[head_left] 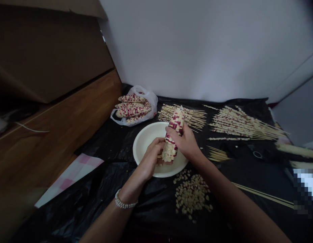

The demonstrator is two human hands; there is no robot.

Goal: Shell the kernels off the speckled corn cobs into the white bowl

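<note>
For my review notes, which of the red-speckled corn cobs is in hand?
The cob over the white bowl, gripped by the right hand, with the left hand at its lower end; the other speckled cobs lie in the plastic bag.

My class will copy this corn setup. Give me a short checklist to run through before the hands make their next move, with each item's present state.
1. Right hand has a grip on the corn cob: ok.
2. Left hand is at the cob's lower end: ok.
3. Bowl sits beneath that end: ok.
4. All loose kernels are in the bowl: not ok; a pile lies on the black sheet beside it.
5. Left wrist is bare: not ok; it wears a bracelet.
6. Left fingertips press on the kernels: cannot tell; they are hidden.
</note>
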